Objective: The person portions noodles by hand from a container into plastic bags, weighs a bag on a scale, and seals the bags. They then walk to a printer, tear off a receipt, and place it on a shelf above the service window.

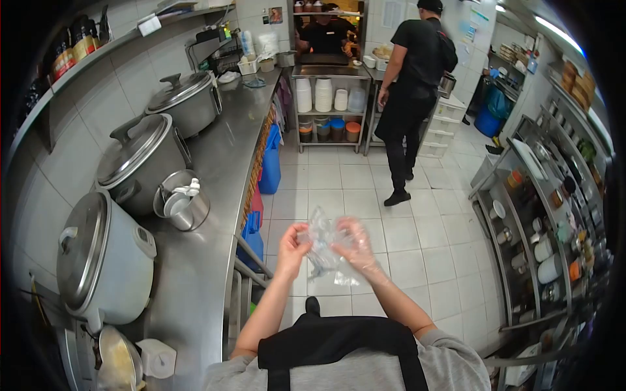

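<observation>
In the head view a crumpled clear plastic glove (321,242) is stretched between my two hands above the tiled floor. My left hand (295,244) is bare, its thumb and fingers pinching the near side of the plastic. Thin clear film also covers my right hand (354,244) and reaches down to the wrist, like a disposable glove. The fingers of that hand are curled against the plastic and slightly blurred. Where one piece of film ends and the other begins, I cannot make out.
A steel counter (195,280) runs along the left, bearing a white rice cooker (114,260), two grey cookers and a steel pot (189,212). A person in black (411,85) stands ahead, another behind the hatch (326,39). Loaded shelves (531,228) line the right.
</observation>
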The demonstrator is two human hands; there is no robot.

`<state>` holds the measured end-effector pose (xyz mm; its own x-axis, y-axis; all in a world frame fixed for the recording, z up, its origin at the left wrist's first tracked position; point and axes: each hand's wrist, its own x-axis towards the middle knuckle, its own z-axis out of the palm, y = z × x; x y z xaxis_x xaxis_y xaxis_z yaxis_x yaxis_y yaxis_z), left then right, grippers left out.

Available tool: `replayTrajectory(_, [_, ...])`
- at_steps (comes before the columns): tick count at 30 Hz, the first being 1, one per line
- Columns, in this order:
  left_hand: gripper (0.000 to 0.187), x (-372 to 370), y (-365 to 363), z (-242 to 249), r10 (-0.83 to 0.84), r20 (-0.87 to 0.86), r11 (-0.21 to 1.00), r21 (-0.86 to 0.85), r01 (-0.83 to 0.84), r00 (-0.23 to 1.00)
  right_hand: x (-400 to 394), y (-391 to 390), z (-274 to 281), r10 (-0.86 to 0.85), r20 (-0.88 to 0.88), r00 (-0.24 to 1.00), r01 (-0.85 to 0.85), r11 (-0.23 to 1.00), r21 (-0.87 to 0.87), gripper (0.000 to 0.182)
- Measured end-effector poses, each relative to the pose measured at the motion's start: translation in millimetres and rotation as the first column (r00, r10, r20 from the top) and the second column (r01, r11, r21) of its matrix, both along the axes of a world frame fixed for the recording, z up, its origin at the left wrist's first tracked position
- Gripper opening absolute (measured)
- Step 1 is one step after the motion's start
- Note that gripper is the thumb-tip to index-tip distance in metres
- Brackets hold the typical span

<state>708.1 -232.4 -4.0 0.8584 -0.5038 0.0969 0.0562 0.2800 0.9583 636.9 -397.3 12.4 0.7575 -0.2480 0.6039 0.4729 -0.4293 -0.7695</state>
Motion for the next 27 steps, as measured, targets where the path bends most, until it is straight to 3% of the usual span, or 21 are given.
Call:
replayTrajectory(2, [0.039, 56, -3, 18, 0.117, -0.102, 0.986, -0.107, -0.128, 0.988, 41, -27, 5, -0.117, -0.121, 0.986, 0.129, 0.987, 0.092, 0.039])
replayTrajectory(3, [0.039, 80, -4, 31, 0.1, -0.17, 0.966, -0.221, -0.137, 0.98, 59, -36, 6, -0.098, -0.147, 0.984, 0.113, 0.989, 0.092, 0.039])
replayTrajectory(4, [0.038, 104, -6, 42, 0.08, -0.228, 0.931, -0.331, -0.154, 0.97, 79, -45, 8, -0.009, -0.19, 0.982, 0.059, 0.964, 0.258, 0.037])
replayTrajectory(5, [0.038, 125, -9, 43, 0.095, -0.242, 0.931, -0.322, -0.172, 0.966, 96, -50, 9, 0.078, -0.215, 0.973, 0.02, 0.907, 0.42, 0.034])
replayTrajectory(6, [0.038, 145, -15, 43, 0.049, -0.317, 0.892, -0.414, -0.184, 0.947, 108, -50, 16, 0.294, -0.251, 0.922, -0.114, 0.827, 0.551, 0.036])
replayTrajectory(7, [0.037, 163, -23, 43, -0.007, -0.376, 0.841, -0.503, -0.197, 0.927, 122, -47, 16, 0.299, -0.25, 0.921, -0.118, 0.825, 0.553, 0.036])
replayTrajectory(9, [0.037, 194, -40, 28, 0.003, -0.388, 0.847, -0.49, -0.209, 0.922, 148, -34, 11, 0.661, -0.017, 0.751, -0.269, 0.329, 0.905, 0.044])
replayTrajectory(10, [0.036, 206, -48, 17, 0.049, -0.394, 0.853, -0.462, -0.244, 0.918, 164, -34, 7, 0.673, 0.0, 0.74, -0.296, 0.326, 0.898, 0.044])
replayTrajectory(12, [0.035, 230, -60, -1, 0.121, -0.378, 0.848, -0.442, -0.293, 0.918, 197, -35, -8, 0.701, -0.178, 0.691, -0.144, 0.374, 0.916, 0.048])
replayTrajectory(14, [0.031, 253, -71, -15, 0.449, 0.027, 0.888, -0.132, -0.442, 0.893, 232, -47, -29, 0.659, -0.192, 0.727, -0.111, 0.39, 0.914, 0.049])
replayTrajectory(15, [0.031, 264, -76, -14, 0.466, 0.039, 0.879, -0.137, -0.457, 0.884, 251, -58, -39, 0.597, -0.222, 0.771, -0.049, 0.403, 0.914, 0.051])
replayTrajectory(16, [0.03, 270, -81, -10, 0.503, 0.282, 0.861, -0.086, -0.501, 0.817, 267, -70, -40, 0.637, -0.21, 0.742, -0.019, 0.333, 0.943, 0.046])
replayTrajectory(17, [0.029, 277, -86, -5, 0.492, 0.508, 0.833, -0.041, -0.551, 0.707, 283, -81, -41, 0.65, -0.202, 0.733, -0.03, 0.327, 0.944, 0.046])
replayTrajectory(18, [0.028, 279, -90, 7, 0.429, 0.534, 0.837, 0.067, -0.543, 0.728, 293, -89, -28, 0.655, -0.164, 0.738, 0.057, 0.181, 0.982, 0.042])
replayTrajectory(19, [0.028, 290, -97, 6, 0.437, 0.54, 0.829, 0.068, -0.555, 0.719, 307, -99, -20, 0.654, -0.127, 0.746, 0.141, 0.032, 0.989, 0.038])
replayTrajectory(21, [0.029, 314, -113, 6, 0.168, 0.893, 0.782, 0.138, -0.608, 0.418, 335, -122, -26, 0.678, -0.088, 0.729, 0.108, 0.012, 0.994, 0.033])
replayTrajectory(24, [0.029, 347, -146, -2, 0.002, 0.93, 0.769, 0.233, -0.596, 0.367, 372, -148, -22, 0.665, -0.082, 0.742, -0.062, 0.19, 0.98, 0.033])
replayTrajectory(25, [0.03, 356, -158, -2, -0.084, 0.927, 0.759, 0.297, -0.579, 0.365, 384, -157, -25, 0.671, -0.07, 0.738, -0.071, 0.18, 0.981, 0.033])
replayTrajectory(27, [0.031, 373, -182, -5, -0.16, 0.924, 0.749, 0.343, -0.567, 0.348, 405, -173, -29, 0.57, -0.131, 0.811, -0.076, 0.326, 0.942, 0.035])
